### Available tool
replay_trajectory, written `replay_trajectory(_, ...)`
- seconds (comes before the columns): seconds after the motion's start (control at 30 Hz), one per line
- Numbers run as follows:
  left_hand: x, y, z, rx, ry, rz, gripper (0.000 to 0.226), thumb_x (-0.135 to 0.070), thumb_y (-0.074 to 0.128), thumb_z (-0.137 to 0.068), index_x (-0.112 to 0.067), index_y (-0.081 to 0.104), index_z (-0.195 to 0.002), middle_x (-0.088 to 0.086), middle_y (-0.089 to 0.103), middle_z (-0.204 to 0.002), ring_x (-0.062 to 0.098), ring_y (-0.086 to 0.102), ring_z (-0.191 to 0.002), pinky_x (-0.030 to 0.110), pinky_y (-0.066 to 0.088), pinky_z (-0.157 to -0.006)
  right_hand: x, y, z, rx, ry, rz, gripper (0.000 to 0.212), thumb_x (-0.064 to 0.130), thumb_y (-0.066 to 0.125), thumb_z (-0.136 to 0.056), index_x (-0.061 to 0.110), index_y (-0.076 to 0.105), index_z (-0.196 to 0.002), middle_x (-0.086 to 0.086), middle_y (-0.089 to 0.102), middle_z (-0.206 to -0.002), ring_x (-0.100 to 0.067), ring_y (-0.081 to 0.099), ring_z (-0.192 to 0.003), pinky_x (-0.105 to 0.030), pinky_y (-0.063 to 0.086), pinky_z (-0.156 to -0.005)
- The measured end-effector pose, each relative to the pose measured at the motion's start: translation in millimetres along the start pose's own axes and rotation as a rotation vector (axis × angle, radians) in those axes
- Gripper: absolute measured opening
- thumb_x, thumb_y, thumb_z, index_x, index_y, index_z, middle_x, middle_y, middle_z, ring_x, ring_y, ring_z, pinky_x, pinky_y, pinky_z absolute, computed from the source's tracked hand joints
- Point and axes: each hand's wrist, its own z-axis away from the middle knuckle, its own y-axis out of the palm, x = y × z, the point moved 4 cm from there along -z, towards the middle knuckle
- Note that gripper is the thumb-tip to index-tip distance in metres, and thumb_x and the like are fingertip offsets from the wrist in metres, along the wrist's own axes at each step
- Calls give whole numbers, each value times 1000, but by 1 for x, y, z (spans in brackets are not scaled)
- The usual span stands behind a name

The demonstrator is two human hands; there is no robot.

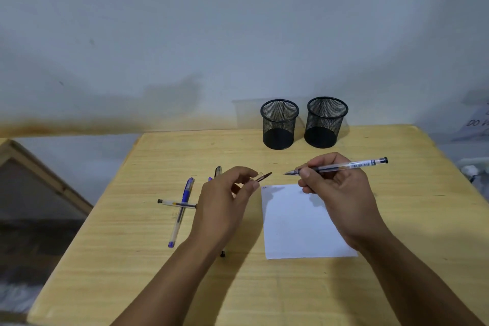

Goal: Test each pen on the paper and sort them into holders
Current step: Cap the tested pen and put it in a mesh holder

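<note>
A clear-barrelled pen (344,165) is gripped in the fingers of the right hand (338,193), its uncapped tip pointing left, just above the far edge of the paper (299,222). Its small clear cap (263,177) is pinched between thumb and fingertips of the left hand (225,198), a short way off the pen tip. Both mesh holders, the left holder (279,124) and the right holder (326,122), appear empty, so no pen is judged to be sorted yet. A tiny mark is seen at the paper's far left corner; otherwise the sheet is blank, so testing is judged barely begun.

Left of the left hand's fingers a blue-capped pen (182,209) lies crossed by a clear pen (176,203); more pens are partly hidden behind that hand, and their number cannot be told.

The holders are round, black wire mesh with solid bases. The pens are slim, smooth plastic. The table (132,259) is pale wood with visible grain.
</note>
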Motion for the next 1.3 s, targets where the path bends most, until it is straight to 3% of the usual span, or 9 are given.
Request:
replay_trajectory(0.17, -11, -1, 17, 6, 89, 33, 22, -22, 71, -89, -44, 69, -93, -30, 68, -90, 1, 60, -77, 14, 43, -60, 5, 12, 8, 84, -29, 115, 10, 6, 73, -83, 4, 66, -90, -8, 74, -79, -8, 67, -67, -21, 56, -68)
replay_trajectory(0.37, -16, -1, 28, -26, 189, 3, 17, -20, 72, -88, -29, 75, -103, -24, 69, -91, -5, 59, -83, 4, 38, -68, 7, 15, 13, 136, -63, 242, 10, 10, 76, -79, 13, 69, -86, 2, 74, -80, -9, 69, -72, -17, 55, -66)
replay_trajectory(0.57, -13, -2, 33, -75, 282, 24, 13, -25, 70, -88, -28, 76, -98, -25, 70, -91, 5, 63, -83, 19, 47, -77, 8, 18, 22, 115, -134, 349, 17, 15, 77, -76, 29, 71, -81, 21, 73, -81, 0, 68, -74, -8, 49, -62)
replay_trajectory(0.7, -17, -3, 37, -85, 345, -11, 13, -25, 68, -88, -24, 76, -98, -29, 66, -88, 4, 60, -78, 21, 47, -76, 2, 19, 28, 78, -113, 274, 19, 10, 79, -75, 27, 72, -78, 20, 73, -73, 2, 66, -69, -7, 45, -60)
replay_trajectory(0.9, -10, 1, 33, -54, 222, 89, 11, -26, 73, -87, -28, 77, -97, -22, 73, -90, 4, 60, -74, 14, 45, -69, -8, 22, 24, 94, -12, 177, 12, 11, 75, -79, 19, 71, -87, 10, 76, -78, -3, 68, -71, -14, 52, -66)
replay_trajectory(1.03, -11, 11, 28, 3, 113, 108, 15, -33, 74, -86, -40, 74, -100, -27, 71, -90, 2, 62, -83, 11, 44, -73, -13, 20, 14, -45, 111, -69, 33, 25, 76, -65, 8, 66, -92, -8, 77, -81, -16, 70, -71, -22, 58, -67)
replay_trajectory(1.17, -17, 20, 10, 73, 67, 137, 21, -37, 74, -86, -37, 73, -107, -30, 70, -90, 0, 63, -89, 22, 50, -80, -6, 14, -12, -134, 73, -54, 21, 14, 77, -76, 1, 67, -90, -12, 74, -78, -17, 69, -68, -26, 59, -65)
replay_trajectory(1.3, -10, 32, -36, 71, -19, 125, 27, -35, 74, -86, -33, 71, -112, -22, 72, -94, -1, 62, -89, 17, 48, -71, 11, -5, -58, -143, 67, 114, 10, 7, 77, -81, 12, 67, -83, -7, 68, -68, -18, 67, -61, -30, 56, -57)
